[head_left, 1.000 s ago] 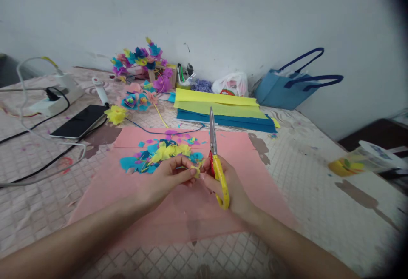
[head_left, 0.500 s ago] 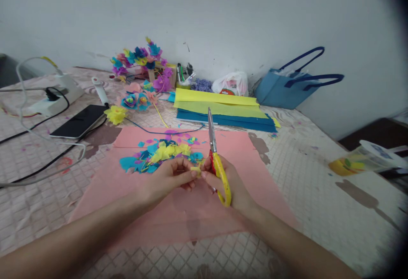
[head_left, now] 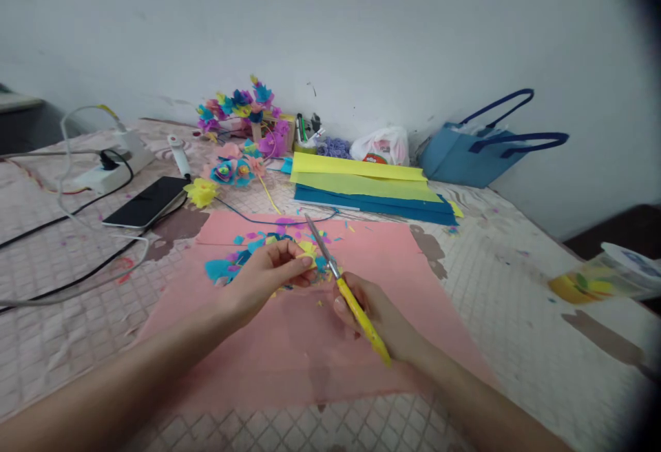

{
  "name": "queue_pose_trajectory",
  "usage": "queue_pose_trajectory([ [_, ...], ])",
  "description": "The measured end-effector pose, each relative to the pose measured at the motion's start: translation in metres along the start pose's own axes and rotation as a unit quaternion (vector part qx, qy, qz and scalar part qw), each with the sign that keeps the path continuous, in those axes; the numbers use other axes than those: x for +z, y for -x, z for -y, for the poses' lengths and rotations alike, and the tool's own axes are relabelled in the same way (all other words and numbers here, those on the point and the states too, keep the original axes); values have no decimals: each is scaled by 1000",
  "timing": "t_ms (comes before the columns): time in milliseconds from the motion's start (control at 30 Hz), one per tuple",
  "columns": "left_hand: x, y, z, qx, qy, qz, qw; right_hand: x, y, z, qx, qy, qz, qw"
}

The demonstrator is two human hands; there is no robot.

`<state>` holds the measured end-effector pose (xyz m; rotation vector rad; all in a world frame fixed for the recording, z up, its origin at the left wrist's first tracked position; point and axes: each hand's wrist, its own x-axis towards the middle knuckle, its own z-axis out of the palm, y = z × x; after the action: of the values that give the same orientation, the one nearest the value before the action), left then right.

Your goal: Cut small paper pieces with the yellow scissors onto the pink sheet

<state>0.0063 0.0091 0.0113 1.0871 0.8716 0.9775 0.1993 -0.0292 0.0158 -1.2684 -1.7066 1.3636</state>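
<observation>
Between the thumb and fingers of my left hand (head_left: 281, 266) is a small piece of yellow paper (head_left: 308, 252). My right hand (head_left: 369, 311) grips yellow-handled scissors (head_left: 356, 304), their blades pointing up and to the left, close beside the yellow paper. The blades look nearly closed. Both hands are above a pink paper sheet (head_left: 248, 362). Behind my left hand lies a heap of blue, yellow and purple paper scraps (head_left: 224, 269), partly covered by the fingers.
Yellow and blue paper sheets (head_left: 361, 180) lie stacked at the back. Paper flowers (head_left: 242, 111), a phone (head_left: 145, 202) and a power strip (head_left: 116, 169) with cables stand left. A blue bag (head_left: 465, 156) and a plastic cup (head_left: 593, 280) are at right.
My right hand has moved apart from the left, and the scissors have tilted leftward with their blades beside the yellow paper. My left hand has lifted slightly. The camera view has shifted a little.
</observation>
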Motion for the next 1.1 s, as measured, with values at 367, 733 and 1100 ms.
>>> queue_pose_trajectory([
  [367,-7,-3,-11,16,19,-24,999,-15,0,2,7,117,31,993],
  [733,-6,-3,-14,29,0,-40,999,-16,0,-4,-5,129,36,991],
  [1100,-6,-3,-11,19,-5,-33,999,-13,-1,-2,33,71,12,997],
])
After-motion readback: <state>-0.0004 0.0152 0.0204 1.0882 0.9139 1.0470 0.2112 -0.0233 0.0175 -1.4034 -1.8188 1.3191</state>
